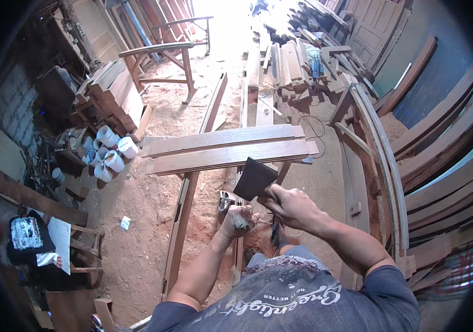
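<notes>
My right hand [296, 209] is closed around one end of a dark, flat, nearly rectangular piece [256, 179]. It is tilted, and its exact kind does not show. Close by on the left, my left hand [240, 221] is curled, with a pale patch on it; whatever it may hold is hidden. Just beyond the hands, two planed wooden boards [231, 153] lie crosswise over long wooden beams [188, 205]. A small dark and silvery object [225, 200] sits beside my left hand, partly covered.
White buckets [113, 160] and stacked lumber [116, 94] stand at the left. A wooden trestle [164, 61] is farther off. Wood pieces pile up at the back right [297, 61], and a long wooden frame [378, 144] runs along the right. A cable [319, 124] lies on the dusty floor.
</notes>
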The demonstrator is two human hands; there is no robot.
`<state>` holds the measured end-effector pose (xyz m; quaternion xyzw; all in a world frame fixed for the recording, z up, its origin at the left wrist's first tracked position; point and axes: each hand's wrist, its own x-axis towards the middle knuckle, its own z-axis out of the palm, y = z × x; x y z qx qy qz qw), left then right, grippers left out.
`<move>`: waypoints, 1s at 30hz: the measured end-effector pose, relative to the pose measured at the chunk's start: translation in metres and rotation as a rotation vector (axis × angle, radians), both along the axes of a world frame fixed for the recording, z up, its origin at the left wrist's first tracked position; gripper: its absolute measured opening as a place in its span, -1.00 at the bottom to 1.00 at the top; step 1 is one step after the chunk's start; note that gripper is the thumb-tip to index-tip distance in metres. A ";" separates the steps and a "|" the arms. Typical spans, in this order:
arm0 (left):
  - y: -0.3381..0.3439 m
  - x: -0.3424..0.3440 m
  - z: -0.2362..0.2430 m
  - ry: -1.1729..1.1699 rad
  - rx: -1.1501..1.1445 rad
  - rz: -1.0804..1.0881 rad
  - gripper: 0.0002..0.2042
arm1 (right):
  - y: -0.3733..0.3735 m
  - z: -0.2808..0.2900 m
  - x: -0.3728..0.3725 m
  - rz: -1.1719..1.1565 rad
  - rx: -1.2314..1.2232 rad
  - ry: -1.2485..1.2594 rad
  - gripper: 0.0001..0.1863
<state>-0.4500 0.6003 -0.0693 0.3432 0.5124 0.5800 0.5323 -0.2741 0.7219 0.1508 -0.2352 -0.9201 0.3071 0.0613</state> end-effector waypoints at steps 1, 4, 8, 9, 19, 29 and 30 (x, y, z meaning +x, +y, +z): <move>0.002 -0.006 0.021 0.840 -0.092 -0.128 -0.50 | 0.001 0.016 0.000 -0.014 -0.031 0.057 -0.66; 0.001 -0.010 0.024 0.690 -0.016 0.151 -0.61 | 0.002 0.043 -0.004 0.002 -0.054 0.465 -0.81; 0.014 -0.015 -0.034 0.792 0.014 0.220 -0.78 | -0.021 0.035 -0.015 0.065 -0.244 0.743 -0.80; 0.019 -0.010 -0.030 0.866 0.155 0.263 -0.80 | -0.022 0.025 -0.007 0.108 -0.142 0.660 -0.74; 0.018 -0.015 -0.004 0.803 0.235 0.216 -0.75 | -0.032 0.039 -0.031 -0.121 -0.274 0.639 -0.65; 0.028 0.009 -0.023 0.308 0.243 0.368 -0.58 | -0.028 -0.043 0.010 -0.199 -0.297 0.093 -0.45; 0.034 0.010 -0.008 0.843 0.055 0.382 -0.59 | -0.024 -0.068 0.014 -0.267 -0.246 0.144 -0.44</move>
